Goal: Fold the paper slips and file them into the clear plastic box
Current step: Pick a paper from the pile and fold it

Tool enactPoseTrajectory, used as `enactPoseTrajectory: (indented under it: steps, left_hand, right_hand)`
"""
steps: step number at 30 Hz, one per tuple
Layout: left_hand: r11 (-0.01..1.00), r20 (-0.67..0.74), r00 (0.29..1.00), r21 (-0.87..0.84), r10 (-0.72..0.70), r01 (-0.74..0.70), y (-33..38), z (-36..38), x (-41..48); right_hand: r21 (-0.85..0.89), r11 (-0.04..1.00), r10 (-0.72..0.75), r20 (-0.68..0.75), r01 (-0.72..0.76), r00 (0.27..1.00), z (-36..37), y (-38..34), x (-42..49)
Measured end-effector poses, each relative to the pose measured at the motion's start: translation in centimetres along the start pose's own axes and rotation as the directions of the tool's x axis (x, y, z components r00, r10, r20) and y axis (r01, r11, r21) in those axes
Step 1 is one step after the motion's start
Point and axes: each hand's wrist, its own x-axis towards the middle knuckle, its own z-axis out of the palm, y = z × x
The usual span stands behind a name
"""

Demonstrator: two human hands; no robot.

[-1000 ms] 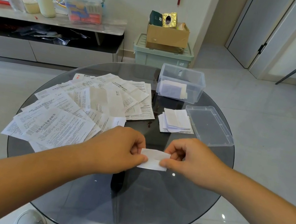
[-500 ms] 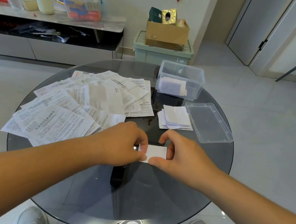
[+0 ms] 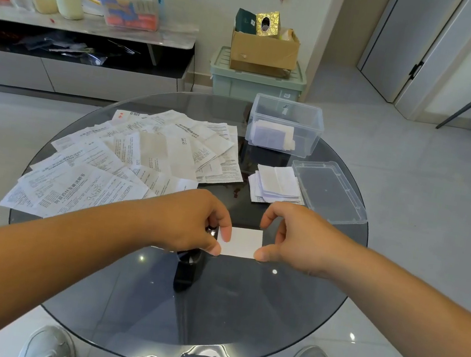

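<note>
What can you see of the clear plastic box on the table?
The clear plastic box is a rectangular tub with see-through walls, standing upright and open on the far right part of the round glass table. A few folded white slips sit inside toward its near wall. Its lid lies apart, nearer and to the right. Neither the left hand nor the right hand touches it.

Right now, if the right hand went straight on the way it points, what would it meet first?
The right hand points leftward, so beyond the small white folded paper slip it holds, it would probably meet the left hand, which pinches the slip's opposite edge.
</note>
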Motion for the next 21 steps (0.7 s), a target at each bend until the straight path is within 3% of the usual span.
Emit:
enactPoseTrajectory:
  steps: [4,9,16,21]
  left_hand:
    - [0.999,0.019,0.999,-0.045,0.031,-0.03,0.1,-0.2,-0.3]
    - [0.998,-0.168,0.984,-0.025,0.056,-0.061,1.1,-0.1,-0.5]
    - [0.989,-0.095,0.994,0.139,0.054,-0.04,1.7,0.5,-0.5]
    - [0.99,-0.071,0.997,0.14,0.007,0.003,1.6,0.6,0.3]
  right_hand:
    - [0.038,0.999,-0.035,0.018,0.034,0.999,-0.1,0.3,-0.1]
    - [0.047,0.995,-0.085,-0.043,0.087,0.995,0.1,0.4,-0.1]
    - [-0.1,0.977,-0.188,-0.009,0.186,0.982,0.3,-0.2,0.1]
    - [-0.109,0.978,-0.179,0.019,0.18,0.984,0.6,-0.4,0.3]
